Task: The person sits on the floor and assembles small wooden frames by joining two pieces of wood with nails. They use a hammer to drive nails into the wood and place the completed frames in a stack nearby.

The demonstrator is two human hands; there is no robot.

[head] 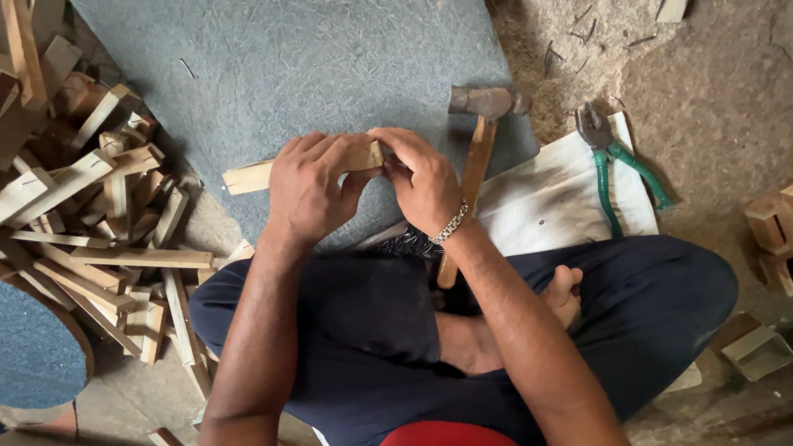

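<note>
Dusty floor carries a grey mat [330, 58]. Near its front edge, the left hand [310, 190] and right hand [425, 186] both clamp a wooden strip [248, 176]. Firm, level grip seems best; hammer [479, 149] lies just beside.

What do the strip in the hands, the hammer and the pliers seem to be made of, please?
Strip: pale bare wood, with a sawn look. Hammer: dull, worn metal head, probably steel, on an unpainted wooden handle. Pliers: dark grey metal jaws, with green sleeves that look like plastic or rubber.
</note>
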